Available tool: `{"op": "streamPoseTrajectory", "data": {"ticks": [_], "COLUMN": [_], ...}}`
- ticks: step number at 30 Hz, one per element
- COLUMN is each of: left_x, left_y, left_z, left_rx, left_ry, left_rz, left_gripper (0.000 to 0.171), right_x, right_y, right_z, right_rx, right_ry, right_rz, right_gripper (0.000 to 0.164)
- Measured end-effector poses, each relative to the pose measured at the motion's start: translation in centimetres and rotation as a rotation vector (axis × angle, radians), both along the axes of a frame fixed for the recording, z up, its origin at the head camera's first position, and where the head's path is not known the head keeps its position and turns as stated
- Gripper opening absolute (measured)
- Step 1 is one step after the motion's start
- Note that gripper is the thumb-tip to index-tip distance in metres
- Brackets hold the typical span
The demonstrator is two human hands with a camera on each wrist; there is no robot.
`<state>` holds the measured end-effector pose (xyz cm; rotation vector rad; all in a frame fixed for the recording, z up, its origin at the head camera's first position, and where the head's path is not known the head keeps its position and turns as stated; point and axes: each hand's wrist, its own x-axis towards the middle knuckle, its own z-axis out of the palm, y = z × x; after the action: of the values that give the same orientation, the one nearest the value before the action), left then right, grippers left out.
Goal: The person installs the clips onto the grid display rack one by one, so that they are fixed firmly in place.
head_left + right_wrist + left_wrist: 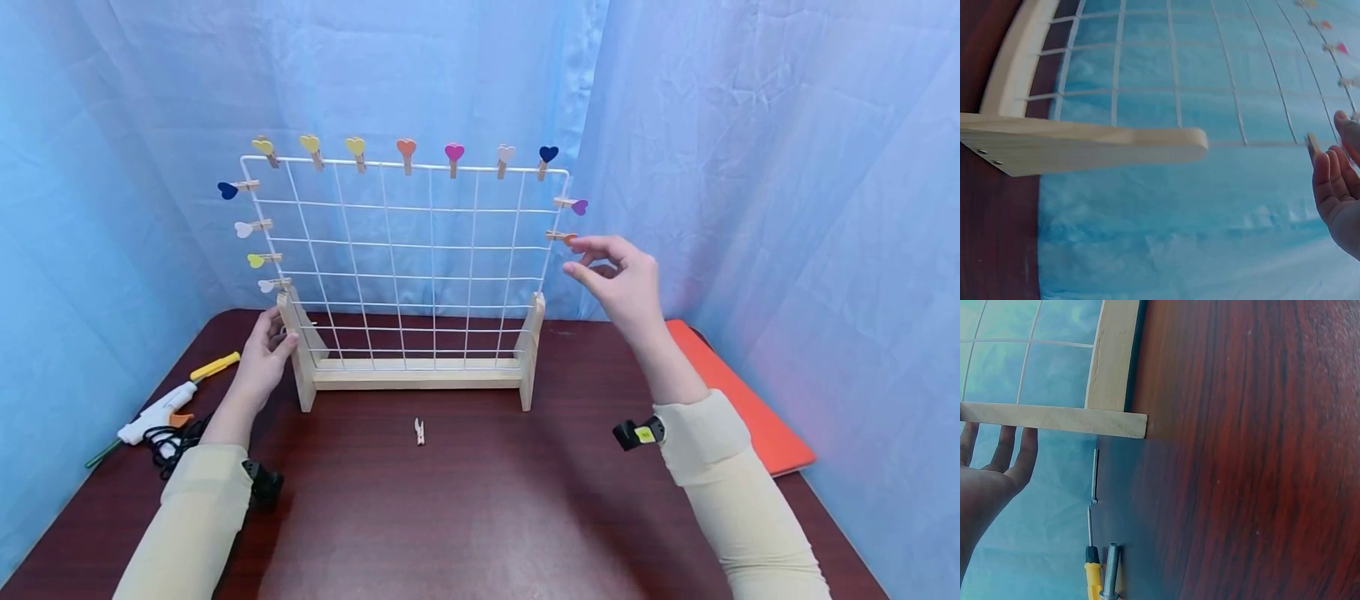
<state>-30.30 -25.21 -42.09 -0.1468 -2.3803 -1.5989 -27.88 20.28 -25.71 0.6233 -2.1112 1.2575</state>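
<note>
A white wire grid stands upright in a pale wooden stand. Heart-topped clothespins line its top and both sides. At the right side, my right hand has its index fingertip at the orange heart clothespin, which is clipped to the wire; the thumb stands apart below. The right wrist view shows a gap between thumb and fingers. My left hand rests against the left post, with fingertips touching its outer face. One small clothespin lies on the table before the stand.
On the table's left lie a white glue gun with a black cord and a yellow-handled screwdriver. A bolt shows beside it in the left wrist view. A red-orange board lies at the right. Blue curtains surround the table.
</note>
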Motion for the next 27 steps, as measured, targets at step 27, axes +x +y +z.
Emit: {"op": "streamPoseTrajectory", "data": {"ticks": [27], "left_x": [-0.3], "left_y": [-0.2], "left_z": [-0.3], "left_rx": [-0.017], "left_ry": [0.014], "left_rz": [0.008], "left_gripper": [0.055], "right_x": [-2.1], "right_y": [-12.4], "right_z": [-18.9], "right_rx": [0.732], "right_ry": [-0.223], "right_rz": [0.553], "right_gripper": [0.043]}}
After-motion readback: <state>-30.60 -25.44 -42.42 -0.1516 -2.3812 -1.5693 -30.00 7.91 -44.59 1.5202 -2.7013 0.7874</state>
